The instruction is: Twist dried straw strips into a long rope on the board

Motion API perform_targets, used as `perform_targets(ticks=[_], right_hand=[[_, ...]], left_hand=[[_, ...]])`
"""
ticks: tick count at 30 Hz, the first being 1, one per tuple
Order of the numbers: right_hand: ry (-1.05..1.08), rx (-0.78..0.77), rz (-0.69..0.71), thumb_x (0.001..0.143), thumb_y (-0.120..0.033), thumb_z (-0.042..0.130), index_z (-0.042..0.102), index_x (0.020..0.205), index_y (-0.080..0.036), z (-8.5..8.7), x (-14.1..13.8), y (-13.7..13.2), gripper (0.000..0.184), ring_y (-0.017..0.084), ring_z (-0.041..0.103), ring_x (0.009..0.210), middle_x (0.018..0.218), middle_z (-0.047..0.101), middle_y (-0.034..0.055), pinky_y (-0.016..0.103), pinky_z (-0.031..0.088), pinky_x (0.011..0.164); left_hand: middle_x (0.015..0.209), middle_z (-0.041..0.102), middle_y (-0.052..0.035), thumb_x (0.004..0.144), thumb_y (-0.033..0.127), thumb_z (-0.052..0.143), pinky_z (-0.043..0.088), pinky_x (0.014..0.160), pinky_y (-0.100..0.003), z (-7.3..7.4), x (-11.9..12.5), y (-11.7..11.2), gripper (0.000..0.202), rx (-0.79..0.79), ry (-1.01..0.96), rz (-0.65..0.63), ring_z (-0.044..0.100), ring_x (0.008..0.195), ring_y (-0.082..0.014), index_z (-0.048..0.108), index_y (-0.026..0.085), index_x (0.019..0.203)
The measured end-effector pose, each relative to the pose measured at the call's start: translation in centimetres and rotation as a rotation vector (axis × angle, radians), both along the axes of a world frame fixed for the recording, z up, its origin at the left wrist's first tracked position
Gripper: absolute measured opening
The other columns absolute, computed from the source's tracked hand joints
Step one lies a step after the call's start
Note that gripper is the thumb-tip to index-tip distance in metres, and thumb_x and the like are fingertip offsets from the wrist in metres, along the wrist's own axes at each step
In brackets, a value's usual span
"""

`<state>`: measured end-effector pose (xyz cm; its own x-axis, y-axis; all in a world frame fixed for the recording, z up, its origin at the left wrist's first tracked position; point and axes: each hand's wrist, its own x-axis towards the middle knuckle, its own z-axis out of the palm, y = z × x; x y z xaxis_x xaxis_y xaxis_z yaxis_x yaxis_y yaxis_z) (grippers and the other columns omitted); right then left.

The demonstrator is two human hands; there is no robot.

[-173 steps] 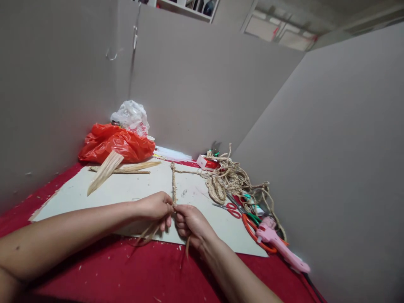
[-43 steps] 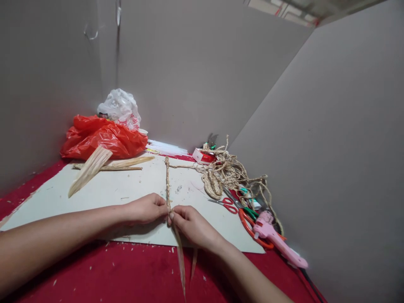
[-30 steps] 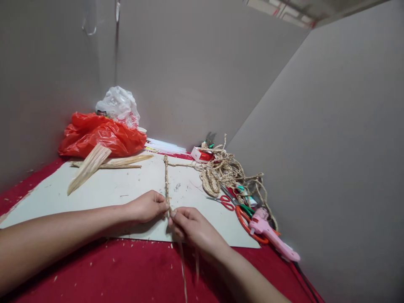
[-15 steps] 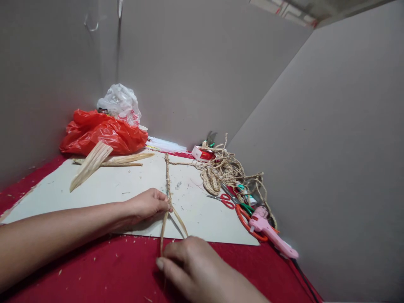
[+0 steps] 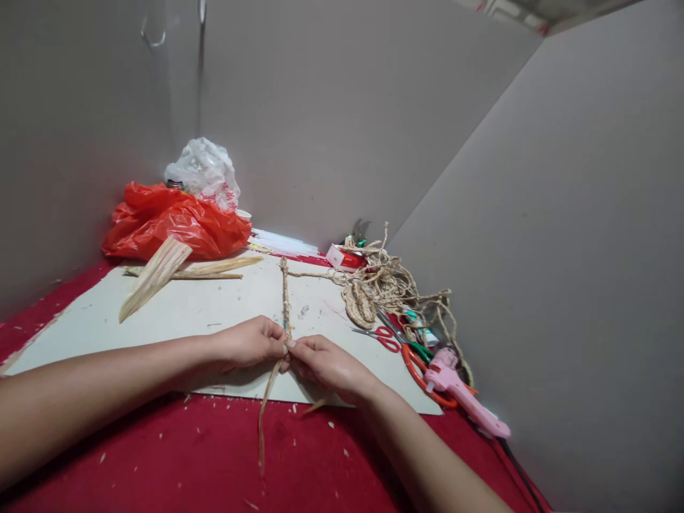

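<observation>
A braided cord [image 5: 285, 296] of dried plant fibre runs toward me down the middle of the white board [image 5: 224, 303]. At its near end my left hand [image 5: 255, 343] is closed in a pinch on the braid. My right hand [image 5: 325, 362] meets it there, thumb and fingertips pinched on the fibre strands at the same spot. One loose fibre strand [image 5: 261, 420] hangs from the fingers over the red cloth [image 5: 176, 456]. The tip of another strand shows under my right hand. The exact grip between the fingertips is hidden.
Dried leaf strips [image 5: 157, 276] lie at the left, by a red plastic bag [image 5: 179, 224]. To the right are a pile of braided rope [image 5: 385, 278], red-handled scissors [image 5: 385, 338] and a pink glue gun [image 5: 454, 388]. White sticks [image 5: 283, 242] lie at the back; grey walls enclose the table.
My right hand has moved up and away from me, from the loose strands over the red cloth to the braid's end beside my left hand. The left hand stays pinched there.
</observation>
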<state>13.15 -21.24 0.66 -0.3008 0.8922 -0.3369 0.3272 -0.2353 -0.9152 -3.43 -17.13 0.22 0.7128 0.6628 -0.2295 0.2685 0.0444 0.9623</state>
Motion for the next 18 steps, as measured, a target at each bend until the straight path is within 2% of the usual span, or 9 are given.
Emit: perform_targets(ticks=[4,9,13,16,18], right_hand=[[0.088,-0.12,0.007,0.079,-0.051,0.052,0.051,0.055,-0.015,-0.1,0.1,0.3,0.044,0.003,0.02,0.034,0.038,0.035,-0.0079,0.02,0.009,0.035],[0.279,-0.177,-0.206,0.076,-0.04,0.056,0.048,0.055,-0.016,-0.7,-0.9,-0.5,0.033,0.003,0.013,0.032,0.033,0.029,-0.0107,0.019,0.007,0.034],[0.368,-0.175,-0.352,0.072,-0.04,0.06,0.052,0.06,-0.015,-0.9,-1.7,-1.5,0.029,0.002,0.016,0.033,0.034,0.03,-0.011,0.018,0.008,0.035],[0.45,-0.226,-0.412,0.069,-0.041,0.065,0.041,0.057,-0.018,-0.9,-2.1,-1.9,0.035,0.002,0.017,0.034,0.036,0.031,-0.0111,0.017,0.008,0.036],[0.492,-0.248,-0.422,0.068,-0.039,0.066,0.033,0.054,-0.019,-0.8,-2.4,-2.1,0.041,0.002,0.015,0.035,0.037,0.028,-0.0114,0.017,0.007,0.036]], left_hand=[[0.06,0.057,-0.0001,0.075,0.035,0.051,0.029,0.051,-0.02,0.2,-0.2,0.4,0.028,0.176,0.067,-0.063,0.039,0.051,-0.0076,0.064,0.01,0.074],[0.066,0.06,-0.0003,0.077,0.027,0.043,0.034,0.056,-0.02,1.6,-0.6,0.2,0.027,0.41,0.23,-0.101,0.047,0.059,-0.0108,0.065,0.013,0.076],[0.065,0.061,-0.0036,0.081,0.026,0.036,0.034,0.055,-0.023,2.9,-0.5,-0.9,0.03,0.61,0.447,-0.097,0.052,0.059,-0.014,0.063,0.014,0.073],[0.071,0.064,-0.009,0.083,0.026,0.036,0.037,0.056,-0.026,3.0,0.0,-2.2,0.029,0.759,0.566,-0.105,0.057,0.062,-0.0191,0.062,0.014,0.078],[0.075,0.066,-0.0114,0.077,0.02,0.044,0.04,0.059,-0.029,2.7,0.3,-3.3,0.021,0.833,0.649,-0.132,0.061,0.066,-0.023,0.062,0.013,0.086]])
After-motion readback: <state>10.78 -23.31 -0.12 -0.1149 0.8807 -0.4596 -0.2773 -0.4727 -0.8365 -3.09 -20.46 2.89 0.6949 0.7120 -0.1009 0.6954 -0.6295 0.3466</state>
